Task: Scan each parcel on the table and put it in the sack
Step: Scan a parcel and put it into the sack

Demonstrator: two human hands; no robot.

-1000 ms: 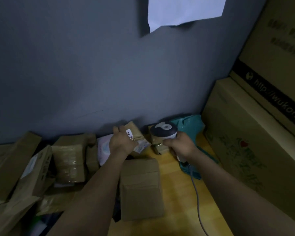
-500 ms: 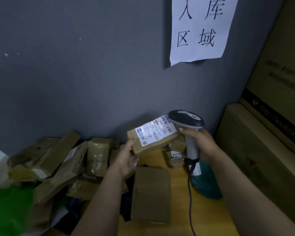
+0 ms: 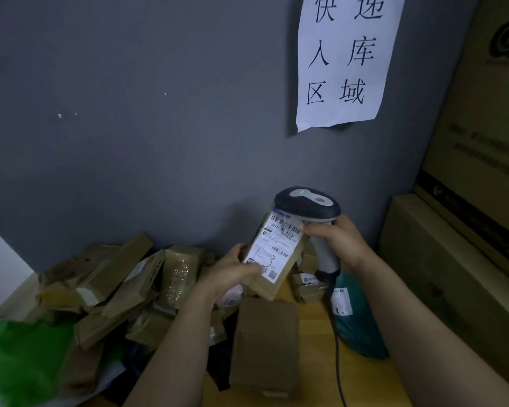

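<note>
My left hand [image 3: 232, 271] holds up a small brown parcel [image 3: 276, 254], its white shipping label turned towards me. My right hand [image 3: 340, 240] grips a corded handheld scanner [image 3: 307, 202], whose dark head sits right at the label's top edge. A pile of brown parcels [image 3: 124, 277] lies on the wooden table [image 3: 315, 377] at the left. A plain cardboard box [image 3: 266, 345] lies in front of me under my hands. A green sack [image 3: 27, 356] shows at the lower left, blurred.
A grey wall with a paper sign [image 3: 344, 60] stands behind the table. Large cartons [image 3: 467, 230] are stacked along the right. A teal mailer bag [image 3: 356, 318] and a small taped parcel [image 3: 307, 284] lie near the scanner's cable [image 3: 337, 362].
My left hand lifted the parcel off the pile and turned its label upright. My right hand raised the scanner to the label's top. The view tilted up.
</note>
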